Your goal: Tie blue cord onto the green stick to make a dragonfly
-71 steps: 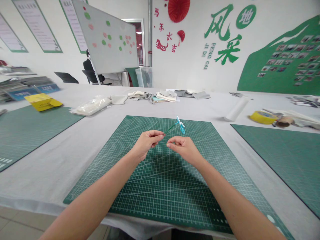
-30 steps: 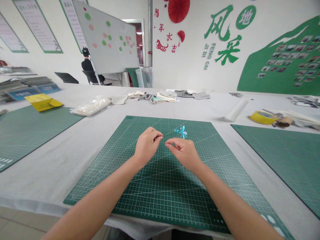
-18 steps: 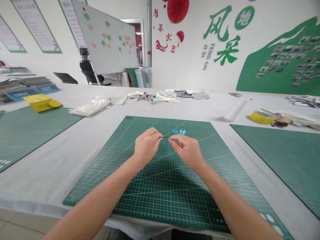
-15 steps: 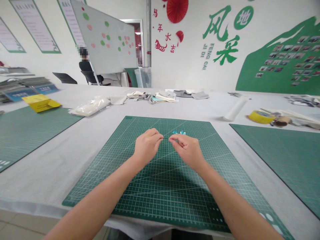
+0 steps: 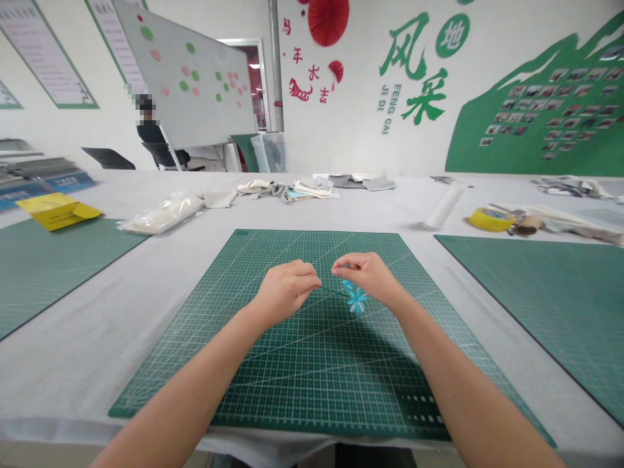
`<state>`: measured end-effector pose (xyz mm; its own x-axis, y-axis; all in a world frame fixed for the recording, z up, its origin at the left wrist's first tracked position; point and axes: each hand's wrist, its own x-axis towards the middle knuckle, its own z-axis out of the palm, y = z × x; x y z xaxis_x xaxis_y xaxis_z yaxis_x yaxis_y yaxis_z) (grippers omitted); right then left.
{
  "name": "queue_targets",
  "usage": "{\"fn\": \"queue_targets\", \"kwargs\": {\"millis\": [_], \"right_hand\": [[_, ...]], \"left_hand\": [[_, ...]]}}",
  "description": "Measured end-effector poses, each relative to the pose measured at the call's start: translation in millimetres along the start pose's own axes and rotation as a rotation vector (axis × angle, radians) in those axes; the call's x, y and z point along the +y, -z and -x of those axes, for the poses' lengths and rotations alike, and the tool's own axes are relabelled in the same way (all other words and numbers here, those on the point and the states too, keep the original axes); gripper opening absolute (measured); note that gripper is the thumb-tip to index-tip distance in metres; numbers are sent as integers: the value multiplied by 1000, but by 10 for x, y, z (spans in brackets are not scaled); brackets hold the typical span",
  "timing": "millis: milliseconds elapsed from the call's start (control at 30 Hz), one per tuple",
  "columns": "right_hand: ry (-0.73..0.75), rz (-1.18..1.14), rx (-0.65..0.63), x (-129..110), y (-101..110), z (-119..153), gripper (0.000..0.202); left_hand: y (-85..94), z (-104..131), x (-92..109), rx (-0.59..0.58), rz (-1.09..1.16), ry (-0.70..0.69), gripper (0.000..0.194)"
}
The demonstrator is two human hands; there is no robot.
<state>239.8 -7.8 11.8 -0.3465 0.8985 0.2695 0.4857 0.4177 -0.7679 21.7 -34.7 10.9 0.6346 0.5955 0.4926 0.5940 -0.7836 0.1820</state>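
Observation:
Both of my hands hover over the middle of a green cutting mat (image 5: 292,364). My left hand (image 5: 285,291) pinches the end of a thin green wire stem. The stem ends in a small blue flower (image 5: 355,298), which lies low by the mat just below my right hand (image 5: 369,276). The fingers of my right hand are closed in a pinch above the flower; what they grip is hidden by the hand.
Two more green mats lie at the left (image 5: 43,260) and right (image 5: 546,292). On the white table sit a yellow box (image 5: 56,210), a plastic bag (image 5: 158,213), folded cloths (image 5: 302,187), a white roll (image 5: 441,207) and yellow tape (image 5: 489,219). A person sits far back by a whiteboard (image 5: 195,84).
The blue flower has swung from above and behind my right hand down to the mat beside it. My hands stay close together. The camera has shifted a little to the right.

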Motion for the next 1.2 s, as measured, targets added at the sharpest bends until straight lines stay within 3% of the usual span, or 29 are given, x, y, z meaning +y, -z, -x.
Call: {"fn": "queue_targets", "kwargs": {"millis": [167,367,700,833,933,1033,1200], "right_hand": [[-103,-221,-99,125,20,-25,22],[-249,-529,-165,169,-72,-29,28],[-323,-790,-114,114,-395,-10,24],[-311,-712,-61,32,-491,8,21],[-190,-515,-31,-71,-522,47,18],[-84,-357,-15,-165,-508,90,18],[-39,-290,-7,-241,-450,113,19]], "left_hand": [[29,-13,45,11,206,36,22],[63,-40,76,107,513,191,12],[44,-58,-56,321,582,455,6],[16,-46,-95,374,557,532,5],[-4,-31,-118,395,525,572,5],[-10,-21,-129,397,499,585,4],[-4,-20,-113,401,436,571,4]]}}
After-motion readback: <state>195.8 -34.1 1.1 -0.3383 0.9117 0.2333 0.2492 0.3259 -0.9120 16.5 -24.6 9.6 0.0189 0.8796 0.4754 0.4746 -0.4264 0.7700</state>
